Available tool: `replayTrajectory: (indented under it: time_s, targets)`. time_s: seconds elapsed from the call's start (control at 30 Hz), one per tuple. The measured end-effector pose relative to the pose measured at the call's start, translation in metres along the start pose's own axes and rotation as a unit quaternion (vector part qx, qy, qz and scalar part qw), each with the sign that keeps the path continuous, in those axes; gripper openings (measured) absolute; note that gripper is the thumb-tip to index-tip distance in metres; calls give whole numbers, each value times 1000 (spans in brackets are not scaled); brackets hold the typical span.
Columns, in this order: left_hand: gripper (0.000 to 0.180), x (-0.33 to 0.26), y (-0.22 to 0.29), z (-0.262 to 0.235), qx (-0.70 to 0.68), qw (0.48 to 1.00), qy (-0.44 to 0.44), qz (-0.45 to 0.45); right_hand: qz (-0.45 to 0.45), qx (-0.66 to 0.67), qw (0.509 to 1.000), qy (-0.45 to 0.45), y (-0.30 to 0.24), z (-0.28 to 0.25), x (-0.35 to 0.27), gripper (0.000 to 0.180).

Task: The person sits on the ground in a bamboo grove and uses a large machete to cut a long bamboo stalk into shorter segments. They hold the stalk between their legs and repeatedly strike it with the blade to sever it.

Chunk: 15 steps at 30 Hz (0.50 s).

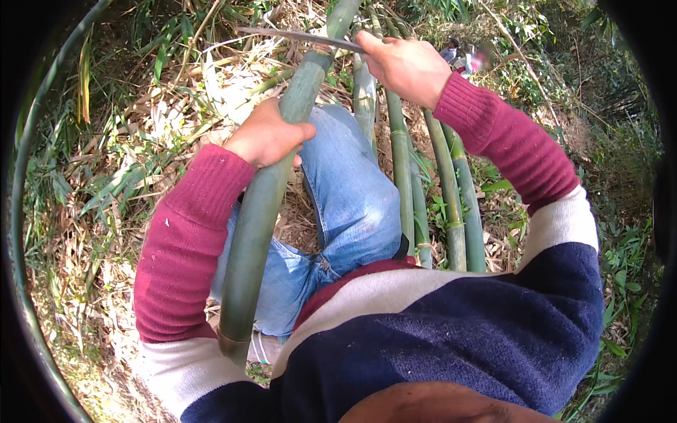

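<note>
While several green poles (pixel 400 176) lay on the leaf-littered ground (pixel 211 92) to the right of the jeans (pixel 360 176), one thick bamboo pole (pixel 264 204) slanted across the person's legs. Stiff, likely fairly heavy and slick-skinned, it seemed best gripped around its smooth stretch between joints. There the left hand (pixel 264 135) was wrapped around it. The right hand (pixel 405 67) was clenched behind a narrow blade (pixel 296 35), which crossed the pole beyond the left hand. No brand, label or writing was legible.
</note>
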State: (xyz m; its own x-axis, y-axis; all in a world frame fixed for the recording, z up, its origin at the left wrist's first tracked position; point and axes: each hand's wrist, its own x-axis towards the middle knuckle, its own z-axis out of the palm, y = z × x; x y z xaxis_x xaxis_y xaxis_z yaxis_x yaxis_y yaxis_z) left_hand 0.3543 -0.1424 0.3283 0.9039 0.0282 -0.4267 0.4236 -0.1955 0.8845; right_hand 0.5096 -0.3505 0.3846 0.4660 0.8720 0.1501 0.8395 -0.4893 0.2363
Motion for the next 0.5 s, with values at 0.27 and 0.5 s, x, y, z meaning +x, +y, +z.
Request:
replayTrajectory:
  time_s: [0.27,0.5]
  targets:
    - [44,-10,-2,-3,26,1000,2,11,-93,306,883,344,-58,-115,27,22]
    - [47,-7,7,2,53,998,34,16,38,34,997,52,-1,20,1,24]
